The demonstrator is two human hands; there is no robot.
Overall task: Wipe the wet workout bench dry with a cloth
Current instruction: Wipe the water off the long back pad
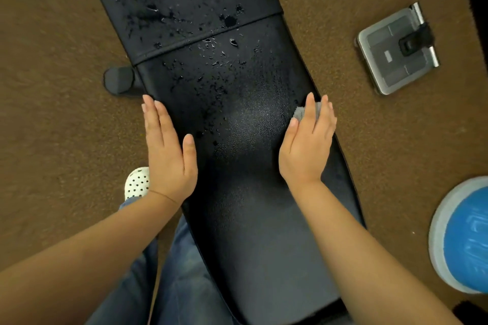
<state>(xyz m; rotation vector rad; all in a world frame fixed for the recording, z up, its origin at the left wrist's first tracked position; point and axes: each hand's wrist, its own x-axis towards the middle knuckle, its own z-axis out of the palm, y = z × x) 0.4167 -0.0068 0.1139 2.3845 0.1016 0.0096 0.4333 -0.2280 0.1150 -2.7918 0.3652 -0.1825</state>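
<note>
A long black padded workout bench (237,192) runs from the bottom of the view up to the top. Water drops and dark wet patches cover its far half, above and below a seam (211,37). The near part looks dull and free of drops. My right hand (307,145) lies flat near the bench's right edge, pressing down a small grey cloth (299,112) that peeks out past the fingers. My left hand (169,148) rests flat on the bench's left edge, fingers together, holding nothing.
Brown carpet surrounds the bench. A grey floor box with a black plug (398,50) lies at the right. A blue balance ball on a pale base (464,243) sits at the lower right. A black bench foot (118,83) sticks out left. My jeans and white clog (137,183) are below.
</note>
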